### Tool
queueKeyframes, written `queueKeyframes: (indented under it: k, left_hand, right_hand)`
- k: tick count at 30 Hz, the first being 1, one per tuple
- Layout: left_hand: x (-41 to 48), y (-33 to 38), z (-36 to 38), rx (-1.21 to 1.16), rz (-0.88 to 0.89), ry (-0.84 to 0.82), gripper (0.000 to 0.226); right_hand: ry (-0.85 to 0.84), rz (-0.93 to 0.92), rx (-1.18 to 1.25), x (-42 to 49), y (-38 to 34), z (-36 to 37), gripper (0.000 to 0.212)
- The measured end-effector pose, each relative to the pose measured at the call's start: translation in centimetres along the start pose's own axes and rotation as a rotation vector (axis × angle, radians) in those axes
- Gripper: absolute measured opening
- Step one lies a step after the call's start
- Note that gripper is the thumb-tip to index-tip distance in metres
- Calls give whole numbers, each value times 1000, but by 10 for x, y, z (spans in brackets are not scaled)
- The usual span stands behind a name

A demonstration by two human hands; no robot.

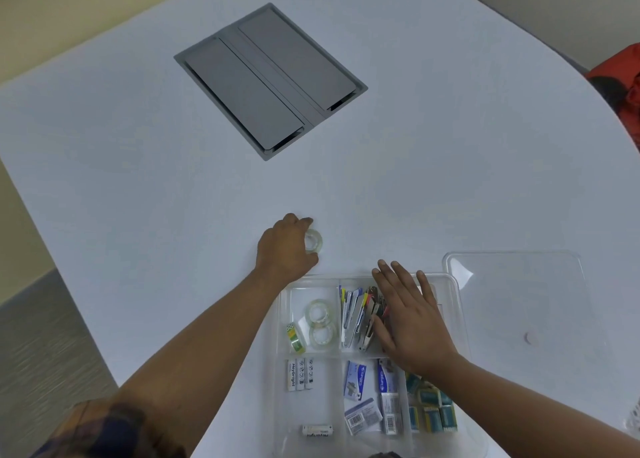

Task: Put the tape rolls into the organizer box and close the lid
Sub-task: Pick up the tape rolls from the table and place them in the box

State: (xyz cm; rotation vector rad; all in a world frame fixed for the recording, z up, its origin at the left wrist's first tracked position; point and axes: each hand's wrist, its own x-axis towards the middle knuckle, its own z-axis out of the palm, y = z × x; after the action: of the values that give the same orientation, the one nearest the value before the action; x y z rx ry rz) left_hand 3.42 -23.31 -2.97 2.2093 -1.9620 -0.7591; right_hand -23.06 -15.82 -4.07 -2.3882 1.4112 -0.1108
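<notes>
A clear tape roll (314,241) lies on the white table just beyond the organizer box (457,305), and my left hand (285,250) curls around it with thumb and fingers on its sides. The clear box holds two clear tape rolls (320,322) in its far left compartment, with a small green-patterned roll (294,336) beside them. My right hand (412,322) lies flat and open over the box's far middle compartments, resting on metal clips. The clear lid (519,291) lies flat on the table to the right of the box.
Batteries (299,374), small stationery packets (370,395) and blue-green boxes (433,409) fill the near compartments. A grey cable hatch (270,80) is set into the table farther away. A red object (623,87) sits past the table's right edge.
</notes>
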Motion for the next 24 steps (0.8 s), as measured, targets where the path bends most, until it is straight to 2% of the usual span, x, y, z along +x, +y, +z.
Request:
queueKeyframes:
  k: [7,13,20,24]
  left_hand:
    - [-63,10,-17,-234,-22,223,60]
    - [-120,16,4,-179,-31,176,60]
    - [-135,26,21,-219,-1,145,64]
    - [-144,19,16,-286,-1,334,59]
  right_hand:
    - [-3,-2,-5,0,0,-1,71]
    - [1,-9,-4,0,-1,-2,70]
    - [-9,-5,-10,0,-4,-6,69]
    - [-20,10,-41,0,-5,-8,70]
